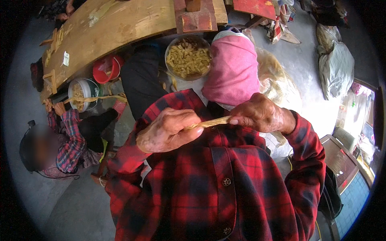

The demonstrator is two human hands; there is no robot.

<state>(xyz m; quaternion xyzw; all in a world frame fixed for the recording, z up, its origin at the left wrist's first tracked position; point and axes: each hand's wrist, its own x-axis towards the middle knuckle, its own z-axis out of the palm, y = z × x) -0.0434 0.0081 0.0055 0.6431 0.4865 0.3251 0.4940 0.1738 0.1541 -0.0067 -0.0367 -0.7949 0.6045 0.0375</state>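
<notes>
Wooden workbench (120, 24): long curved plank top across the upper left, small pale offcuts lying along its left edge. Grey concrete floor (68, 209) below it.

My red-and-black plaid shirt (217, 193) fills the lower centre, both sleeves raised in front of my chest.

Second person (60, 144) seated low at left, also in plaid, reaching toward a white bucket (82, 90) with pale strips in it; a red bucket (105, 69) sits just beside that one.

Pink cloth bundle (233, 68) above my hands. Touching its left side, a round basin (187, 58) heaped with short yellowish strip pieces.

My left hand (169, 130): fingers curled closed over one end of a thin tan strip (213, 121), thumb pressed on top.

My right hand (261, 114): thumb and fingertips pinched on the other end of the same strip.

Strip: held roughly level between the two hands, at chest height, below the basin and well apart from it. Material not certain; looks like split bamboo or wood.
</notes>
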